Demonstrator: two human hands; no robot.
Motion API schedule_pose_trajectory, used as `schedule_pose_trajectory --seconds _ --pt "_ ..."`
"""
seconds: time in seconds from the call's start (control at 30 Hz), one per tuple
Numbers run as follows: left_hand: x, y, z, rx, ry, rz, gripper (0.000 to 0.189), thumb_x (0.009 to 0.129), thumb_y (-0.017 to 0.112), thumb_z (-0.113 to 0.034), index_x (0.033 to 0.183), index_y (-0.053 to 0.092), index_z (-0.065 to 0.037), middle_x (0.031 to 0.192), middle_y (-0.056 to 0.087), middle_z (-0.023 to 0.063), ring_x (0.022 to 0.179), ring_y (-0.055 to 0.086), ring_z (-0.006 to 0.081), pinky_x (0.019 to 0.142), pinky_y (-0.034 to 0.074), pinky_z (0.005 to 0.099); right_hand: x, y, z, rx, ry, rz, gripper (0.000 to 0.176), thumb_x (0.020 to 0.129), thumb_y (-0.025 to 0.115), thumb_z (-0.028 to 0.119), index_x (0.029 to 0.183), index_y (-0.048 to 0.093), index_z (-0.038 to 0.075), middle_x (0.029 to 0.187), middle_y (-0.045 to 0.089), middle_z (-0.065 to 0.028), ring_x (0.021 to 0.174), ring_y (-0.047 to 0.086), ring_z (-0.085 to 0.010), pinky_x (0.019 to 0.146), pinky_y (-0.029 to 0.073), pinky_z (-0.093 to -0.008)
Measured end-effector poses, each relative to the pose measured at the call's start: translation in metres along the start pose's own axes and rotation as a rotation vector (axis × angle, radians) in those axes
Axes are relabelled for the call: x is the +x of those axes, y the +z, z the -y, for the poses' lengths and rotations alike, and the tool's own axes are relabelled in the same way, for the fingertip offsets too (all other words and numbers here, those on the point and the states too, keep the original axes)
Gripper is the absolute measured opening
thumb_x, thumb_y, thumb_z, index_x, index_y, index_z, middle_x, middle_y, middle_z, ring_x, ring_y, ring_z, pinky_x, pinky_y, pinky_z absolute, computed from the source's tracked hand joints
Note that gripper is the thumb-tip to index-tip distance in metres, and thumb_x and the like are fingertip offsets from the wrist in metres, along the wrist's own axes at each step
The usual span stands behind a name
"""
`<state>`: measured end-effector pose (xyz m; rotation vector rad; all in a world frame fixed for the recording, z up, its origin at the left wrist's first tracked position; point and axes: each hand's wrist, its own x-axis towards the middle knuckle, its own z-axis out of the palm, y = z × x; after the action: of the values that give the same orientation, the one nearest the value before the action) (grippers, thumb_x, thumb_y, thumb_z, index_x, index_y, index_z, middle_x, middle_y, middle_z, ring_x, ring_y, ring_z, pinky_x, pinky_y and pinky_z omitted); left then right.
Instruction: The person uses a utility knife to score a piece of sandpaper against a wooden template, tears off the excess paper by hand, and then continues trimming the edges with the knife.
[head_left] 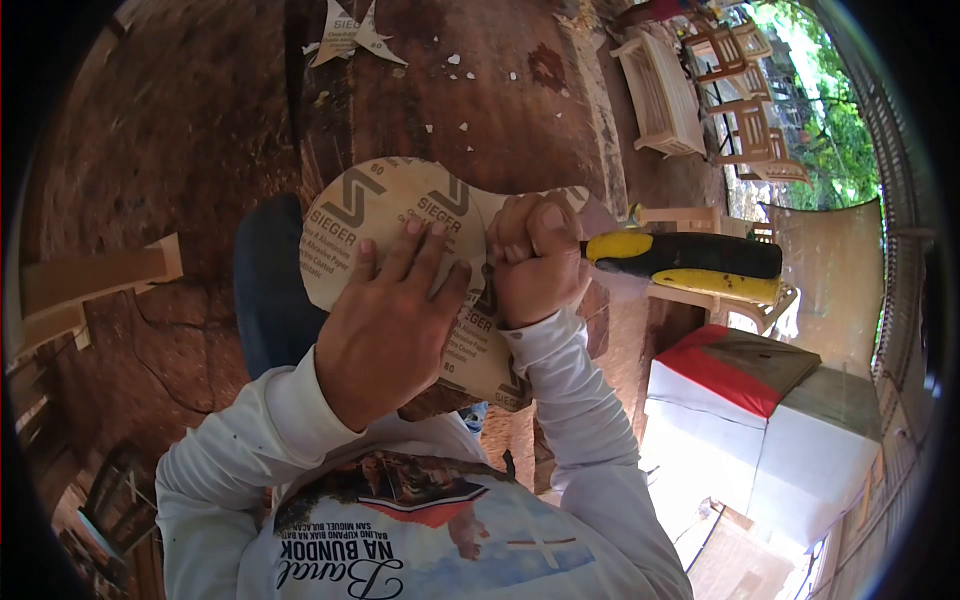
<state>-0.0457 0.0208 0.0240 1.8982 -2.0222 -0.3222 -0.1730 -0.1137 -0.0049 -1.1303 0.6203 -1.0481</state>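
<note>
My left hand (390, 320) lies flat on a rounded piece of tan abrasive paper (335, 205) printed "SIEGER", its fingers a little apart. This piece overlaps another printed sheet (480, 350) beneath it. Beside it, my right hand (540, 255) is closed in a fist at the right edge of the round piece. From that fist a yellow and black handle (685, 265) sticks out to the right. The tool's other end is hidden in and under my right hand, so its tip cannot be made out.
Paper offcuts (350, 35) and small scraps lie on the brown wooden surface (400, 110) ahead. Wooden chairs (745, 125) and a pale wooden bench (660, 95) stand at the upper right. A red-topped white object (720, 400) is at the right, wooden furniture (100, 280) at the left.
</note>
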Motion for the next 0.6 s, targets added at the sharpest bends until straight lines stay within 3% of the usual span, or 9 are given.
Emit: schedule_pose_trajectory --seconds 0.17,0.23,0.3,0.37,0.47,0.6 --pt "-0.004 0.005 0.001 -0.001 -0.006 -0.007 0.043 0.096 0.071 -0.024 0.135 0.067 -0.006 0.152 0.055 0.0251 0.143 0.053 0.0442 0.111 0.044 0.0621 0.000 0.002 0.000 -0.231 0.001 -0.044 0.035 0.105 0.054 0.023 0.074 0.045 0.010 0.063 0.047 -0.0016 0.058 0.039 -0.0105 0.054 0.030 -0.0278" --pt "-0.003 0.005 0.001 -0.013 -0.012 -0.022 0.043 0.096 0.071 -0.024 0.135 0.067 -0.006 0.152 0.055 0.0246 0.142 0.053 0.0437 0.111 0.044 0.0622 0.005 -0.005 -0.006 -0.727 -0.381 0.055 0.034 0.104 0.053 0.022 0.074 0.045 0.009 0.064 0.047 -0.0019 0.058 0.040 -0.0115 0.055 0.031 -0.0285" --pt "-0.003 0.006 0.001 -0.016 -0.022 -0.031 0.042 0.096 0.071 -0.024 0.134 0.067 -0.006 0.151 0.056 0.0246 0.142 0.053 0.0437 0.111 0.044 0.0624 0.005 -0.006 -0.007 -0.669 -0.348 0.035 0.033 0.104 0.052 0.022 0.075 0.045 0.009 0.063 0.046 -0.0022 0.058 0.040 -0.0127 0.056 0.032 -0.0294" --pt "-0.003 0.006 0.001 -0.018 -0.029 -0.031 0.041 0.096 0.071 -0.024 0.133 0.067 -0.006 0.150 0.056 0.0246 0.142 0.053 0.0436 0.111 0.045 0.0626 0.000 0.004 0.003 -0.074 0.113 -0.116 0.034 0.104 0.052 0.023 0.075 0.043 0.009 0.062 0.043 -0.0024 0.057 0.039 -0.0140 0.056 0.033 -0.0305" --pt "-0.002 0.004 0.002 -0.022 -0.032 -0.018 0.041 0.096 0.071 -0.024 0.132 0.067 -0.005 0.150 0.057 0.0250 0.143 0.052 0.0435 0.111 0.046 0.0629 0.004 -0.009 -0.001 0.017 0.046 0.068 0.035 0.104 0.051 0.026 0.075 0.041 0.010 0.061 0.038 -0.0021 0.055 0.036 -0.0149 0.056 0.033 -0.0317" --pt "-0.002 0.005 0.001 -0.031 -0.047 -0.006 0.042 0.096 0.070 -0.024 0.133 0.066 -0.005 0.151 0.056 0.0254 0.146 0.051 0.0434 0.112 0.046 0.0634 0.005 -0.010 -0.001 0.155 0.037 0.130 0.035 0.104 0.050 0.028 0.076 0.039 0.010 0.062 0.035 -0.0015 0.055 0.034 -0.0144 0.054 0.032 -0.0317"
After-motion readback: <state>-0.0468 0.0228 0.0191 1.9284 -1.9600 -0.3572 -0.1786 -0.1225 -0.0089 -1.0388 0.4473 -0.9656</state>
